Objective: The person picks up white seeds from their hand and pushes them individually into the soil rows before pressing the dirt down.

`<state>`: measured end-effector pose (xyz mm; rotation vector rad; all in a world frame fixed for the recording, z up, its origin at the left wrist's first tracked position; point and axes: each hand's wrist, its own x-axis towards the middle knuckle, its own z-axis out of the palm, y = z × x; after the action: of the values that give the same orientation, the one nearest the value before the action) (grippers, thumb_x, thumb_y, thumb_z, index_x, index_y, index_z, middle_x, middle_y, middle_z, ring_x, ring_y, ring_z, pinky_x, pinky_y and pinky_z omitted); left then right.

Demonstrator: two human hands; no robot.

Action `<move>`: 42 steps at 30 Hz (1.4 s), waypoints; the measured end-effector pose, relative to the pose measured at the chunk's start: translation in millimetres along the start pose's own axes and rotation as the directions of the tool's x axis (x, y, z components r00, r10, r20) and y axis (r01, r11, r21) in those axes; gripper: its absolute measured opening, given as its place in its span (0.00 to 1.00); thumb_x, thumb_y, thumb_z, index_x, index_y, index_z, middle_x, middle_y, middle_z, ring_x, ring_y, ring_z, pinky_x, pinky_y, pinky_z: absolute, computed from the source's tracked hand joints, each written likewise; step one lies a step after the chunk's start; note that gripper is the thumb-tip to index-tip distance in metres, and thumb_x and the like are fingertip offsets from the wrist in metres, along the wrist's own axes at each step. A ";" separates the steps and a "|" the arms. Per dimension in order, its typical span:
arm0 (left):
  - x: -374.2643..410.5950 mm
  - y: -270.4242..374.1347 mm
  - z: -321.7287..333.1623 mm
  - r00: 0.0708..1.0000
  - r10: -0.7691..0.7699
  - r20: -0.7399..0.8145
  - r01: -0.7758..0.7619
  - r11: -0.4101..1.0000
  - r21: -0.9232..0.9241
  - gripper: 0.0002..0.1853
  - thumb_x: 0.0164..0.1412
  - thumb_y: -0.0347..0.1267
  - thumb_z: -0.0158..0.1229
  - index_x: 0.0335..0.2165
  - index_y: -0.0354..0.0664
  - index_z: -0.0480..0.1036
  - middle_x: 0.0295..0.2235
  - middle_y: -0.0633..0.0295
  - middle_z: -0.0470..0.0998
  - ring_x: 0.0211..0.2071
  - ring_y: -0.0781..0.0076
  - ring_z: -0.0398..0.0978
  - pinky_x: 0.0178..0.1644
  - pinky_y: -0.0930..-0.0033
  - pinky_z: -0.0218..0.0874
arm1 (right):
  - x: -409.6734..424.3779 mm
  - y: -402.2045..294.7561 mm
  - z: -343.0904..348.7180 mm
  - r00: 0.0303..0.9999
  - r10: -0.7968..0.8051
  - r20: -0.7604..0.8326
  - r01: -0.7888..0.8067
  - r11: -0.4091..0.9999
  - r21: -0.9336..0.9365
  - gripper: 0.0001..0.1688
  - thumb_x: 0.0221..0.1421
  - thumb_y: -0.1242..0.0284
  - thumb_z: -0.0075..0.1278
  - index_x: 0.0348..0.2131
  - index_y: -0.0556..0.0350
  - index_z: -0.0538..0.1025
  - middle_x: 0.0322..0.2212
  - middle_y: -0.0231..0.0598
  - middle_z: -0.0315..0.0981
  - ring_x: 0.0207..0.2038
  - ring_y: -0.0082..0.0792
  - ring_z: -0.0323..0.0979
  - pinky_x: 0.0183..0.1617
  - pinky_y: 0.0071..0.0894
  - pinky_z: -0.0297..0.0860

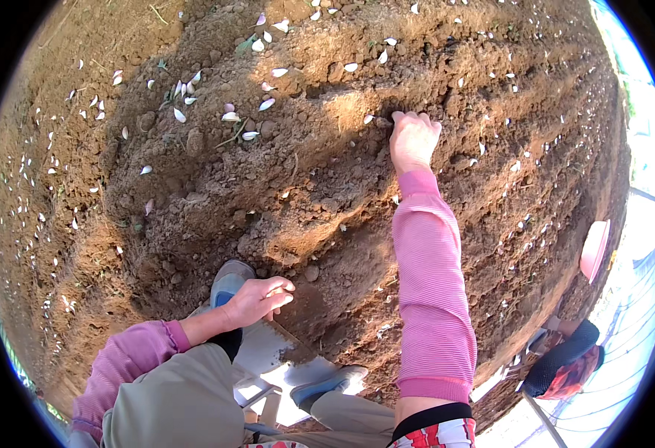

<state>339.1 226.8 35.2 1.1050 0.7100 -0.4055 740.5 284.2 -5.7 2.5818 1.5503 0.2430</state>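
Observation:
My right hand (414, 137), below a pink ribbed sleeve (431, 252), presses its fingertips into the loose brown soil; whether it holds anything there is hidden. A garlic clove (368, 119) lies on the soil just left of it. My left hand (263, 299) is above my shoe near my knee, its fingers curled with the thumb against them; I cannot tell if something is between them. Garlic cloves lie scattered over the ground, with a loose group (184, 92) at the upper left and another clove (250, 135) left of my right hand.
Furrows and clods cross the soil. My shoes (330, 383) stand at the bottom, beside a flat grey metal plate (260, 347). At the right edge lies a pink plastic basin (594, 251). Another person (563, 364) bends low at the lower right, near pale sheeting.

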 end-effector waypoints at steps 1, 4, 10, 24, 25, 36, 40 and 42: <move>-2.8 1.8 -0.3 1.000 -0.010 -0.001 0.010 1.000 -0.001 0.16 0.68 0.34 0.50 0.49 0.35 0.69 0.27 0.60 0.78 0.23 0.77 0.77 0.28 0.74 0.68 | -6.1 0.3 -5.1 0.999 0.018 -0.031 -0.016 0.999 0.048 0.06 0.51 0.72 0.54 0.30 0.44 0.81 0.27 0.32 0.78 0.37 0.34 0.74 0.46 0.41 0.62; -8.1 -7.5 -3.8 0.999 -0.014 -0.039 0.014 1.000 0.012 0.16 0.67 0.34 0.51 0.49 0.35 0.69 0.27 0.60 0.78 0.22 0.76 0.77 0.28 0.73 0.69 | -14.3 -23.7 -38.7 0.992 0.022 -0.127 0.016 0.958 0.287 0.13 0.53 0.65 0.59 0.40 0.39 0.81 0.33 0.27 0.81 0.38 0.30 0.74 0.51 0.37 0.62; 2.1 0.0 0.5 1.000 -0.022 0.019 0.022 1.000 0.013 0.16 0.68 0.34 0.51 0.49 0.35 0.69 0.29 0.60 0.78 0.24 0.76 0.77 0.28 0.73 0.69 | -8.4 -26.2 -28.0 0.988 -0.018 -0.156 0.053 0.973 0.226 0.08 0.49 0.65 0.62 0.33 0.40 0.82 0.31 0.28 0.80 0.37 0.30 0.72 0.49 0.39 0.62; 1.6 0.8 2.9 0.999 -0.039 0.001 0.039 0.999 -0.016 0.16 0.68 0.34 0.50 0.49 0.35 0.69 0.29 0.61 0.78 0.24 0.78 0.76 0.29 0.74 0.68 | -22.9 -35.3 -8.0 0.982 -0.066 -0.179 0.084 0.992 0.091 0.03 0.44 0.72 0.56 0.20 0.48 0.78 0.21 0.31 0.75 0.34 0.35 0.71 0.43 0.42 0.60; 4.1 3.6 3.3 0.999 -0.051 0.011 0.051 0.999 -0.004 0.16 0.69 0.35 0.50 0.49 0.36 0.69 0.28 0.61 0.78 0.24 0.78 0.76 0.29 0.74 0.68 | -22.4 -30.4 -7.3 0.988 -0.086 -0.132 0.093 0.994 0.051 0.03 0.45 0.72 0.55 0.20 0.48 0.78 0.22 0.31 0.75 0.34 0.35 0.71 0.43 0.42 0.60; -2.1 -0.1 3.2 1.000 0.019 0.010 -0.019 0.997 0.076 0.15 0.68 0.34 0.52 0.48 0.36 0.70 0.28 0.63 0.76 0.24 0.78 0.75 0.27 0.73 0.69 | -22.3 -182.0 -86.8 0.904 -0.417 -0.097 0.426 0.852 0.304 0.05 0.52 0.72 0.55 0.31 0.44 0.81 0.27 0.29 0.78 0.36 0.29 0.70 0.45 0.35 0.60; 1.2 -9.2 6.5 0.999 0.038 -0.008 -0.038 0.998 0.050 0.15 0.67 0.34 0.54 0.48 0.36 0.70 0.26 0.64 0.75 0.22 0.81 0.73 0.25 0.73 0.67 | -16.6 -199.5 -70.3 0.887 -0.462 -0.012 0.450 0.858 0.246 0.06 0.53 0.71 0.52 0.31 0.43 0.81 0.30 0.29 0.77 0.41 0.31 0.69 0.49 0.38 0.59; -2.2 -14.8 5.7 0.998 0.038 -0.044 -0.037 0.999 0.027 0.15 0.67 0.34 0.54 0.48 0.36 0.70 0.25 0.64 0.74 0.21 0.81 0.72 0.25 0.73 0.66 | -16.0 -188.2 -69.9 0.937 -0.323 -0.134 0.346 0.802 0.488 0.04 0.53 0.70 0.57 0.31 0.44 0.81 0.27 0.28 0.77 0.37 0.29 0.70 0.47 0.39 0.61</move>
<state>330.2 215.4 28.4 1.1537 0.7237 -0.3601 556.6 359.6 26.8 2.5775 2.3148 -0.1736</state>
